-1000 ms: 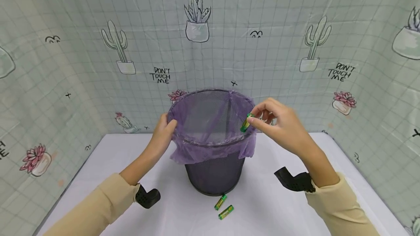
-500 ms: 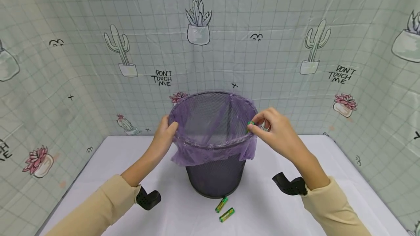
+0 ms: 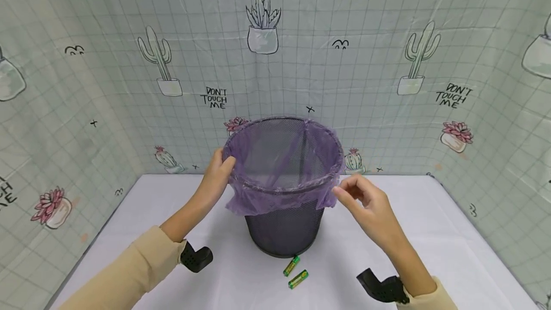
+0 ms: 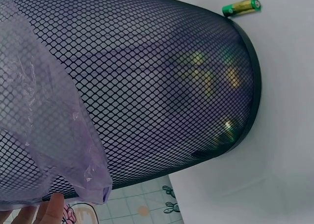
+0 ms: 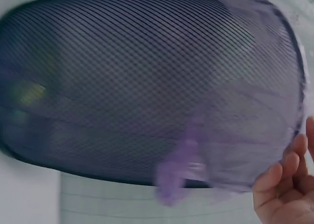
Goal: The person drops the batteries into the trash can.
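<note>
A black mesh wastebasket (image 3: 284, 236) stands upright on the table, lined with a purple bin bag (image 3: 275, 204) folded over its rim. My left hand (image 3: 215, 178) grips the rim at the left, thumb on the inner side. Beside the right part of the rim is my right hand (image 3: 368, 207), fingers loosely bent and holding nothing, fingertips near the hanging bag. Two green-and-gold batteries, one nearer the basket (image 3: 291, 266) and one farther out (image 3: 298, 279), lie in front of its base. Through the mesh in the left wrist view, blurred green-and-yellow shapes (image 4: 201, 79) show at the bottom.
The white tabletop (image 3: 181, 214) reaches back to a grid-patterned sheet (image 3: 361, 75) with printed cacti, which rises behind and on both sides. Each wrist carries a black camera mount, one at the left (image 3: 195, 257) and one at the right (image 3: 383, 287).
The battery in my right hand went over the rim into the wastebasket and was let go. The right hand then came down and outward. My left hand stays on the rim.
</note>
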`<action>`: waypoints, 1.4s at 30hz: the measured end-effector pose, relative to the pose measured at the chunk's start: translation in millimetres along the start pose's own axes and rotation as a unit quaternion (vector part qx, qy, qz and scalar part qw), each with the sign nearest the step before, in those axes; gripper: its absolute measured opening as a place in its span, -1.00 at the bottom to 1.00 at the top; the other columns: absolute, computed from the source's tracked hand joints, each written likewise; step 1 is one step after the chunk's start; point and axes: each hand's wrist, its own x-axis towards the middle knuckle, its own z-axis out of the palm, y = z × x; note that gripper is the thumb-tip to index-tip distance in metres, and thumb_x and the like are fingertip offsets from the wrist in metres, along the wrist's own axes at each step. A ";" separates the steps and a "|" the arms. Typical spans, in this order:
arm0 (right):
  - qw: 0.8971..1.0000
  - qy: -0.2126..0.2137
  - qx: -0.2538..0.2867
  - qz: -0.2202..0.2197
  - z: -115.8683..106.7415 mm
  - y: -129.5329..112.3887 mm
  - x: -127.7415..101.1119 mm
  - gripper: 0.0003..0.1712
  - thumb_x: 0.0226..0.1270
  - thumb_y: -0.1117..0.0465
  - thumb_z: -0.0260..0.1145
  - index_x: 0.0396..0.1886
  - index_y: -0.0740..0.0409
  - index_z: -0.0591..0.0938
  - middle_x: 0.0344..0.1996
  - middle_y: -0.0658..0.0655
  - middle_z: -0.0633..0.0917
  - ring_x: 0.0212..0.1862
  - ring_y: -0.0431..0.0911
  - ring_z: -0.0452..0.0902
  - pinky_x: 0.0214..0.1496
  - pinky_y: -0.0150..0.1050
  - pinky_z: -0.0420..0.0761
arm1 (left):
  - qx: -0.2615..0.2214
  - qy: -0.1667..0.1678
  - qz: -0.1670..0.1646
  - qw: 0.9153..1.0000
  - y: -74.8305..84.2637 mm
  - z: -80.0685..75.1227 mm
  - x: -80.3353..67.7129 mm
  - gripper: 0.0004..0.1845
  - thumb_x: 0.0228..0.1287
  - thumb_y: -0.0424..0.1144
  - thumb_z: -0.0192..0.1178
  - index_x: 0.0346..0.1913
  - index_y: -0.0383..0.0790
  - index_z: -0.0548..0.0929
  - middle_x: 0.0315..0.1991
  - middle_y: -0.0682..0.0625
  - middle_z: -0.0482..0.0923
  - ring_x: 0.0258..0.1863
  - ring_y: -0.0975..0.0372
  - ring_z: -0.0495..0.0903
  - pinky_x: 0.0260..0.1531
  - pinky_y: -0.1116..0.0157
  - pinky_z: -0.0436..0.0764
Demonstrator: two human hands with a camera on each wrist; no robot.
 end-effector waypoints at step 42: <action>0.954 -0.239 0.016 0.180 89.7 93.7 -93.2 -0.81 0.03 0.30 0.34 -0.31 0.25 0.65 -0.39 0.03 0.47 -0.36 -0.29 0.29 -0.35 -0.44 0.36 | -0.009 -0.012 0.006 1.000 3.2 -0.4 -1.3 -0.49 0.25 -0.25 -0.26 0.22 -0.44 0.05 -0.13 -0.10 0.14 -0.24 0.15 0.21 -0.25 0.32 0.32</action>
